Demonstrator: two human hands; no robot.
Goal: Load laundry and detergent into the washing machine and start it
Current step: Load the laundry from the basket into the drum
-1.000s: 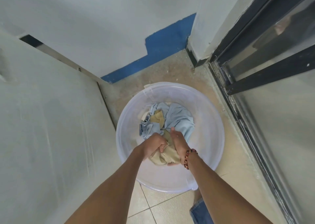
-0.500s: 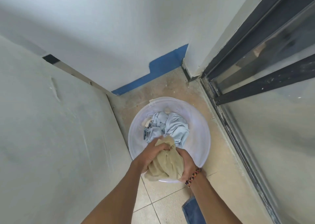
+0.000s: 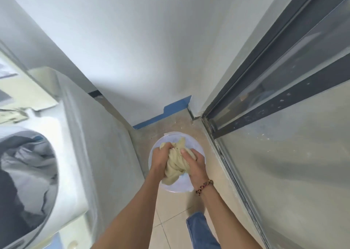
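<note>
A bunched beige cloth [image 3: 177, 163] hangs between my two hands, well above the floor. My left hand [image 3: 160, 159] grips its left side and my right hand [image 3: 195, 163], with a bead bracelet at the wrist, grips its right side. Directly below stands a clear plastic basin [image 3: 177, 189] on the tiled floor; its contents are hidden behind the cloth and hands. The top-loading washing machine [image 3: 73, 154] fills the left side, its drum opening [image 3: 24, 182] showing grey and dark laundry inside.
A white wall with a blue skirting strip [image 3: 162, 114] closes the corner ahead. A dark-framed glass sliding door [image 3: 274, 116] runs along the right. My jeans leg [image 3: 200, 229] shows at the bottom, on the narrow floor strip between machine and door.
Both hands have lifted the beige cloth up out of the basin. The view has risen and swung left, bringing the washing machine's open drum into sight.
</note>
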